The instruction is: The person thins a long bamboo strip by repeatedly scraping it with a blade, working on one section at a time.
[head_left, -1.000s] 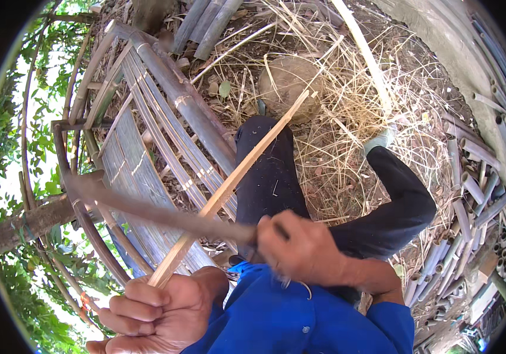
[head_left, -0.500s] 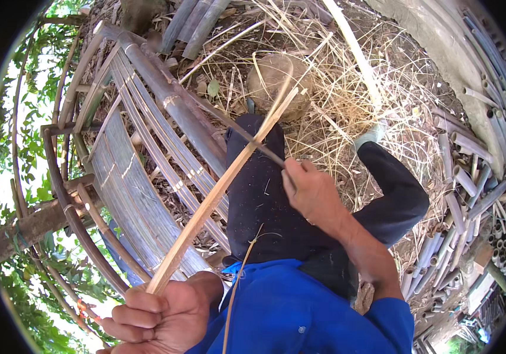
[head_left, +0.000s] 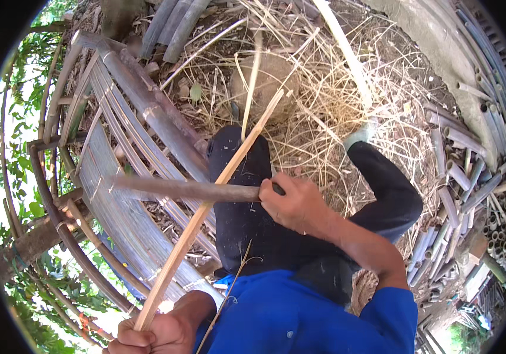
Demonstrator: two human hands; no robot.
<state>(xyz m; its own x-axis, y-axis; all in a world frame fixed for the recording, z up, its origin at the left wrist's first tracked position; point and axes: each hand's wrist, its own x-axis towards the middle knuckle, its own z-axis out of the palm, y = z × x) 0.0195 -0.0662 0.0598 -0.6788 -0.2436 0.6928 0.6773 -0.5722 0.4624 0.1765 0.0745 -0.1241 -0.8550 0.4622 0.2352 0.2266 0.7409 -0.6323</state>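
Note:
My left hand (head_left: 157,335), low at the left, is closed around the lower end of a long, pale bamboo strip (head_left: 187,239). The strip slants up and away to the right, over my dark trouser leg (head_left: 235,227). In my closed right hand (head_left: 294,202) is the handle of a long knife (head_left: 194,190). Its blurred blade points left and crosses over the strip near its middle. A thin, pale shaving (head_left: 254,74) rises beside the strip's far end; where it joins is hard to see. A loose thin fibre (head_left: 240,272) hangs over my blue shirt (head_left: 265,312).
A bamboo bench frame with slats (head_left: 126,189) stands close on the left. Ahead are a round wooden block (head_left: 265,79) and heaped shavings (head_left: 330,112). Cut bamboo tubes (head_left: 504,233) are piled at the right, beside a concrete ledge (head_left: 424,44).
The knife has swung from pointing up-left to lying nearly level, nearer to me along the strip. My right hand moved slightly left and nearer; the left hand shifted down. The view shifted slightly.

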